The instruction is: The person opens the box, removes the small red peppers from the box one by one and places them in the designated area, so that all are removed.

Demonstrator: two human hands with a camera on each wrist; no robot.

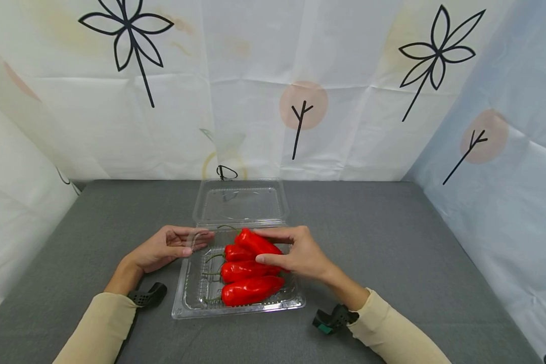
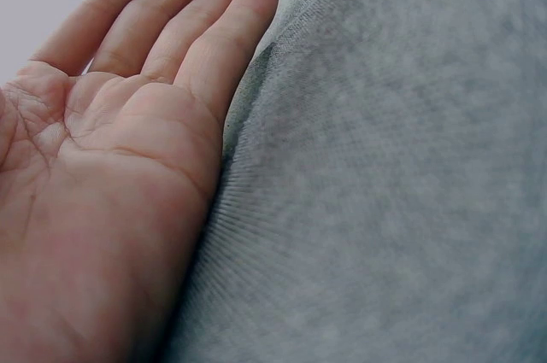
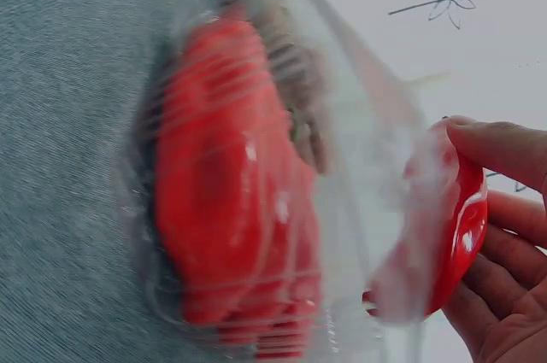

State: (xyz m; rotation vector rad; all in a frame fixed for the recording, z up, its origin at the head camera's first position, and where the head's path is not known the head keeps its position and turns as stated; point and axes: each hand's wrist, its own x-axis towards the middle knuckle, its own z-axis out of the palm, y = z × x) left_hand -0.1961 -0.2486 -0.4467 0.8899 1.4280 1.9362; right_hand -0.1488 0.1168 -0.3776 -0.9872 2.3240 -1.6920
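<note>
A clear plastic clamshell container (image 1: 238,312) lies on the table with its lid folded back, and several red peppers with green stems lie side by side in it. My right hand (image 1: 302,253) grips the farthest red pepper (image 1: 257,243), thumb on the near side and fingers on the far side. The right wrist view shows this pepper tilted, raised apart from the other peppers (image 3: 222,175) and partly behind the clear wall. At the container's left side my left hand (image 1: 175,247) rests, palm turned inward and fingers straight, their tips overlapping the clear plastic edge.
The transparent lid (image 1: 241,205) lies toward the back of the grey cloth-covered table (image 1: 359,227). Behind it hangs a white sheet (image 1: 250,106) with plant drawings, and a bluish sheet (image 1: 509,151) hangs at the right. Black bands (image 1: 149,294) sit on both wrists.
</note>
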